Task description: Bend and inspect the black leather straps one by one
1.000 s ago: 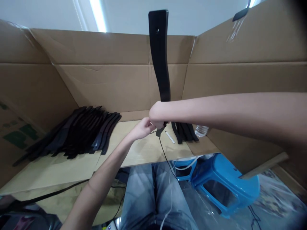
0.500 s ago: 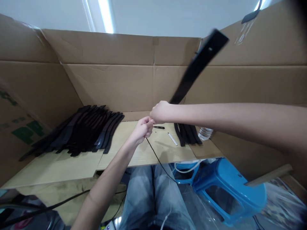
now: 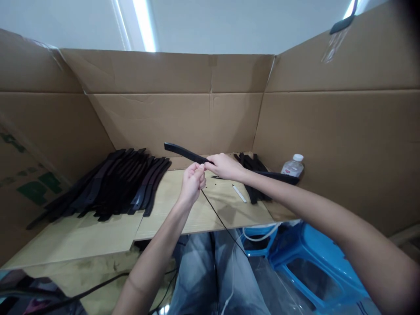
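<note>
My right hand is closed round a long, slightly curved black strip. One end points left above the table, and the other shows beyond my right forearm. My left hand, its fingers pinched together, meets the right hand at the strip's lower edge. From it a thin black cord runs down over the table edge to my lap. The fingers hide the cord's upper end.
A large pile of similar black strips lies on the table at left, and a few strips lie at right. Nearby are a white pen-like stick and a clear bottle. Cardboard walls surround the table; blue stools stand below right.
The black strip has swung from steeply raised at upper right to nearly level, one end now pointing left. My right forearm has come lower. The left hand still pinches the cord.
</note>
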Demonstrator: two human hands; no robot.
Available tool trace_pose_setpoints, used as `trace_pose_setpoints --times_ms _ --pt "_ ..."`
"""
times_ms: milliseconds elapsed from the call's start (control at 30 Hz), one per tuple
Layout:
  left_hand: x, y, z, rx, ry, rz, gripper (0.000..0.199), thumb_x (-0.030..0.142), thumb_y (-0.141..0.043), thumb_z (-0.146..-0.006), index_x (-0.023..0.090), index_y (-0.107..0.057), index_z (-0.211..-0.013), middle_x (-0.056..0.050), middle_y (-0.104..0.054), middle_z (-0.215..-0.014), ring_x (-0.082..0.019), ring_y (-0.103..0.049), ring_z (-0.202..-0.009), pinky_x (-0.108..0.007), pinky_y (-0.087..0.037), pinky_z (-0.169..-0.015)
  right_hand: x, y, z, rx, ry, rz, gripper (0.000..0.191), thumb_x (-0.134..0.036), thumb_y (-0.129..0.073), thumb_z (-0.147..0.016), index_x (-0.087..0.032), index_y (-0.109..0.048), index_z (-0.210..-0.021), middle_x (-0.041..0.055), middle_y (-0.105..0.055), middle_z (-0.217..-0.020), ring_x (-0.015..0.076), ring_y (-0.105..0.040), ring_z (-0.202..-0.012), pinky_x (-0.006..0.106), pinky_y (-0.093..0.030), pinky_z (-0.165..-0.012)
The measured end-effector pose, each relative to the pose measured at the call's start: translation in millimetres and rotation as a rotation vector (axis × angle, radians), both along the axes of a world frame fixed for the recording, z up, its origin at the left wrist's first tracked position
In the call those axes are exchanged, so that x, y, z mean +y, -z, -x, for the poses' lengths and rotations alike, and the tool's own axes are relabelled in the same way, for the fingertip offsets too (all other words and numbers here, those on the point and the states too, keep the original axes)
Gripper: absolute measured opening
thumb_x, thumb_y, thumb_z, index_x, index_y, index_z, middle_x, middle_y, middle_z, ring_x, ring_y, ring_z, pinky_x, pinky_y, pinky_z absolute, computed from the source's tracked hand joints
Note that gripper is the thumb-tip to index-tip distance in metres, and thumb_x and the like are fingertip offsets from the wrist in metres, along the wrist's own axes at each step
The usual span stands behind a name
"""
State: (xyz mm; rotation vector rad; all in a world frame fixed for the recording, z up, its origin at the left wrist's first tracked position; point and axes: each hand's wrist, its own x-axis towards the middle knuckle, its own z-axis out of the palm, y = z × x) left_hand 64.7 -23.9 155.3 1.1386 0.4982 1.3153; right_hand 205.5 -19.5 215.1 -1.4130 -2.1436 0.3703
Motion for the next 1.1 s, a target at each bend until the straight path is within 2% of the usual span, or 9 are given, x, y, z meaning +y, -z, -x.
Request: trace_pose_setpoints --times_ms 133,300,533,633,767,900,1000,1100 --pt "12.8 6.7 9.0 0.058 -0.031 -0.011 0.036 0.040 -0.071 -0.074 0.019 -0.042 -0.069 0.013 -0.027 -0.044 -0.001 -0.015 -0.034 -0.016 -0.011 -0.036 14.5 13.4 8.3 0.197 -0.070 0.118 0.024 -0.026 -0.049 -0.083 -0.017 -0.050 -0.061 -0.0026 -0.048 -0.052 0.0091 -0.043 -0.049 0.023 -0.026 -0.048" --pt "39.1 6.3 22.2 0.145 -0.002 -0.057 0.035 0.043 -0.070 -0.075 0.018 -0.045 -0.070 0.013 -0.027 -0.043 -0.001 -0.014 -0.035 -0.016 -0.011 -0.037 36.7 24.3 14.4 0.414 -0.154 0.319 0.023 -0.031 -0.040 -0.089 -0.020 -0.045 -0.069 -0.0056 -0.045 -0.050 0.0064 -0.037 -0.034 0.020 -0.026 -0.034" --pt "100.2 -2.4 46.5 0.337 0.106 -0.288 0.030 0.040 -0.063 -0.084 0.016 -0.050 -0.072 0.010 -0.030 -0.049 -0.003 -0.020 -0.041 -0.018 -0.016 -0.040 77.7 31.1 13.2 0.637 -0.285 0.441 0.023 -0.036 -0.037 -0.091 -0.019 -0.046 -0.077 -0.0074 -0.043 -0.052 0.0040 -0.032 -0.031 0.017 -0.024 -0.029" --pt "121.8 0.6 56.6 0.434 0.124 -0.348 0.028 0.038 -0.063 -0.084 0.015 -0.051 -0.074 0.009 -0.030 -0.052 -0.003 -0.021 -0.044 -0.018 -0.015 -0.041 91.0 42.4 13.9 0.743 -0.345 0.513 0.023 -0.037 -0.041 -0.090 -0.019 -0.047 -0.077 -0.0082 -0.043 -0.050 0.0037 -0.031 -0.031 0.016 -0.023 -0.029" --pt "137.2 10.8 59.4 0.479 0.163 -0.334 0.029 0.039 -0.063 -0.083 0.016 -0.050 -0.072 0.008 -0.032 -0.052 -0.004 -0.023 -0.045 -0.019 -0.016 -0.042 101.3 61.7 9.5 0.883 -0.415 0.625 0.022 -0.038 -0.045 -0.089 -0.019 -0.049 -0.078 -0.0089 -0.044 -0.049 0.0037 -0.030 -0.031 0.015 -0.023 -0.029" --pt "139.5 22.9 57.4 0.559 0.275 -0.329 0.034 0.045 -0.063 -0.080 0.015 -0.052 -0.068 0.006 -0.036 -0.053 -0.006 -0.026 -0.047 -0.020 -0.020 -0.044 105.4 68.9 -5.5 0.784 -0.512 0.765 0.021 -0.034 -0.047 -0.088 -0.017 -0.050 -0.077 -0.0084 -0.045 -0.049 0.0033 -0.032 -0.032 0.015 -0.024 -0.031" --pt "137.4 32.4 58.2 0.669 0.370 -0.323 0.036 0.045 -0.066 -0.076 0.015 -0.049 -0.065 0.005 -0.038 -0.057 -0.008 -0.030 -0.053 -0.021 -0.023 -0.047 106.9 63.9 -15.7 0.527 -0.608 0.873 0.018 -0.029 -0.047 -0.085 -0.017 -0.050 -0.072 -0.0088 -0.044 -0.048 0.0034 -0.032 -0.033 0.015 -0.025 -0.032" --pt "132.7 40.5 57.7 0.744 0.598 -0.243 0.041 0.049 -0.061 -0.080 0.017 -0.043 -0.063 0.006 -0.033 -0.056 -0.008 -0.027 -0.052 -0.021 -0.021 -0.046 107.0 55.6 -17.7 0.210 -0.733 0.970 0.021 -0.028 -0.048 -0.084 -0.017 -0.047 -0.066 -0.0089 -0.042 -0.049 0.0033 -0.033 -0.037 0.015 -0.028 -0.035"
